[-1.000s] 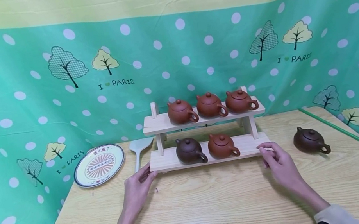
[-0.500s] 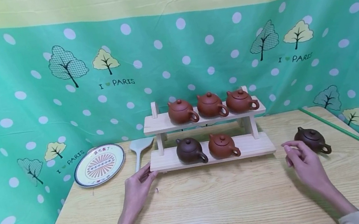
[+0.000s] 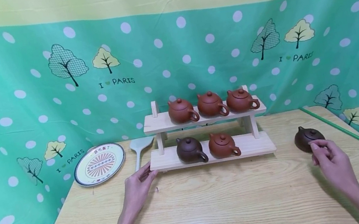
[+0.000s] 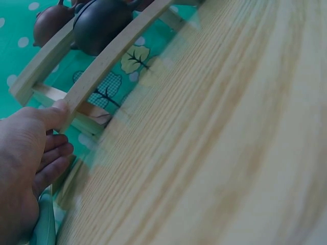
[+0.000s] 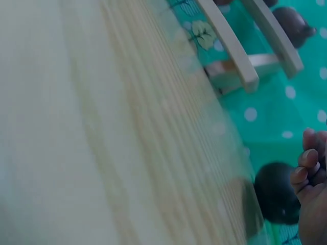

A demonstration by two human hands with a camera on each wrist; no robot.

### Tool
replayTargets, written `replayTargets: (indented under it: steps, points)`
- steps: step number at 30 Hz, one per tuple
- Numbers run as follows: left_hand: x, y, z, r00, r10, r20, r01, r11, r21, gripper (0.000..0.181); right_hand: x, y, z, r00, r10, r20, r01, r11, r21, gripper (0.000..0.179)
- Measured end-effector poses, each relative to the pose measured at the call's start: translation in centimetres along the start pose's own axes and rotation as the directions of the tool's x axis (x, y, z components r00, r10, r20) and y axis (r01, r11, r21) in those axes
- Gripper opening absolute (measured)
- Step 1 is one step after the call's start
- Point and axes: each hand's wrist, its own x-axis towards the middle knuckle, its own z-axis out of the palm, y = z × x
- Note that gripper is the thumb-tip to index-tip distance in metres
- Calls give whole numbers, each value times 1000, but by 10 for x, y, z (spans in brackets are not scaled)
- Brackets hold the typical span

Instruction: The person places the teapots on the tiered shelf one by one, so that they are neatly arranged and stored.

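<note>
A two-tier wooden display rack (image 3: 256, 144) stands near the back of the table. My left hand (image 3: 135, 186) pinches the left end of its lower board, thumb (image 4: 59, 108) against the edge. Far to the right, my right hand (image 3: 333, 161) is at a dark brown teapot (image 3: 302, 139), loosely curled fingertips overlapping its front and hiding its handle. In the right wrist view these fingers (image 5: 308, 158) appear beside the teapot's round body (image 5: 276, 194). Another dark teapot (image 3: 188, 151) and a reddish-brown one (image 3: 221, 146) sit on the lower board.
Three reddish-brown teapots, one of them at the left end (image 3: 179, 112), line the upper board. Left of the rack lie a white spatula (image 3: 139, 145) and a patterned plate (image 3: 99, 166). A green stick (image 3: 343, 129) lies along the right side, by the polka-dot curtain (image 3: 181, 40).
My right hand has let go of the rack's lower right end and moved right to the lone dark teapot. My left hand has stayed at the rack's left end.
</note>
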Motion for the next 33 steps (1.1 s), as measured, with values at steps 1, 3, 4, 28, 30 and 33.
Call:
replayTargets:
  steps: [1, 3, 4, 28, 30, 33]
  points:
    - [0, 0, 0, 1000, 0, 0, 0, 1000, 0, 49, 0, 2, -3, 1000, 9, -3, -9, 1000, -2, 19]
    - [0, 0, 0, 1000, 1, 0, -1, 1000, -3, 49, 1, 7, -8, 1000, 28, -6, -28, 1000, -6, 15]
    - [0, 0, 0, 1000, 1, 0, -1, 1000, -4, 49, 1, 9, -10, 999, 38, -9, -38, 999, -8, 14]
    - [1, -1, 0, 1000, 3, 7, -3, 1000, -4, 49, 10, 48, -40, 981, 196, -9, -196, 977, -79, 5]
    - [1, -2, 0, 1000, 2, 9, -2, 1000, 0, 50, 11, 49, -39, 982, 186, 3, -185, 975, -124, 17]
    - [1, -2, 0, 1000, 4, 6, -4, 1000, 3, 50, 12, 49, -37, 986, 165, 18, -159, 968, -194, 37]
